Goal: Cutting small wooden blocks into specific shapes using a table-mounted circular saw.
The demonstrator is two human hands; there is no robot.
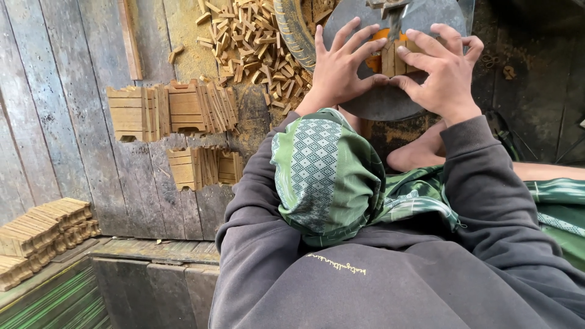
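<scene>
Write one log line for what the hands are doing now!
left hand: on wooden pieces | right hand: on wooden pieces | base: round plate | nearby: scrap pile

Dark grey sweatshirt (378,286) — long sleeves, green patterned cloth (326,173), bare hands

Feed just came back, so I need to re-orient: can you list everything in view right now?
wooden piece: one, tan, on the round plate under both hands
round plate: one, dark grey, top centre
offcut pile: many, pale tan, top, left of the plate
notched wooden blocks: two clusters, tan, on the plank floor
stacked slats: many, tan, lower left
plank floor: grey, left half
patterned cloth: green, over the lap
left hand: flat on the piece
right hand: flat on the piece
</scene>
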